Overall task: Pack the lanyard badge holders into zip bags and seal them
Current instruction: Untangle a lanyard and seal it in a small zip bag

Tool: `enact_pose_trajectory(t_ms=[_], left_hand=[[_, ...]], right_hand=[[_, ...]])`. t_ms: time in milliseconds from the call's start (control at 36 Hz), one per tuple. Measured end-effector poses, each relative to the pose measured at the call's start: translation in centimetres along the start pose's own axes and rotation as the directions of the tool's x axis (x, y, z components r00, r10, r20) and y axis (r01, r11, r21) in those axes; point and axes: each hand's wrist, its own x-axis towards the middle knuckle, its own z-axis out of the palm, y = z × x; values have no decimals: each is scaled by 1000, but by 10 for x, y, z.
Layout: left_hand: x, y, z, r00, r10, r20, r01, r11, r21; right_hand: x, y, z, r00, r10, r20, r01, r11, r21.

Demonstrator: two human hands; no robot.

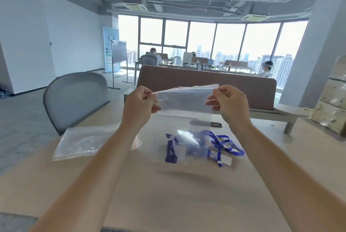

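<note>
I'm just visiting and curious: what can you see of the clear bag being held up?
The zip bag is thin, clear, glossy plastic, roughly rectangular, with a faint red line along its top edge. It hangs upright above the table, its top stretched between the left hand and right hand, whose fingers pinch the upper corners. Blue lanyard pieces show through its lower part; whether they are inside or behind it is unclear.
</note>
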Motion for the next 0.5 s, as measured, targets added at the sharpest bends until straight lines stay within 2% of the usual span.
enact_pose_trajectory(t_ms=[194,500], left_hand=[[12,61,76,986,157,53,-157,988,-6],[-43,87,226,934,147,324,-123,988,-94]], right_hand=[[15,-19,-79,981,-65,-183,44,992,-116],[1,19,-242,904,-116,-412,-22,948,-317]])
